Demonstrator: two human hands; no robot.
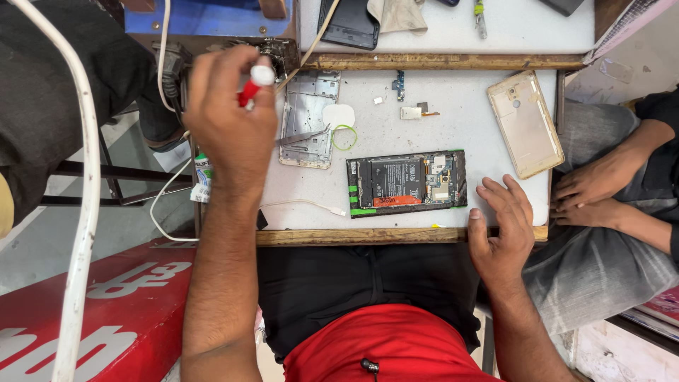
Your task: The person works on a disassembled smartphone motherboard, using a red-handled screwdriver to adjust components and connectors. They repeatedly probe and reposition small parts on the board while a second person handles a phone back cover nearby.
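Observation:
My left hand (pixel 230 120) is raised over the table's left edge, gripping a red-handled tool with a white cap (pixel 253 83). My right hand (pixel 501 225) rests flat, fingers spread, on the front right of the white tabletop (pixel 396 134). Just left of it lies an opened phone (pixel 407 182), its battery and circuit board exposed. A silver inner frame (pixel 308 117) lies farther left with tweezers (pixel 304 136) across it. A gold back cover (pixel 525 122) lies at the right.
A green ring (pixel 345 137), a white pad and small loose parts lie mid-table. White cables run off the left edge. Another person's hands (pixel 594 191) rest on their lap at the right. A second table behind holds a dark phone cover (pixel 349 22).

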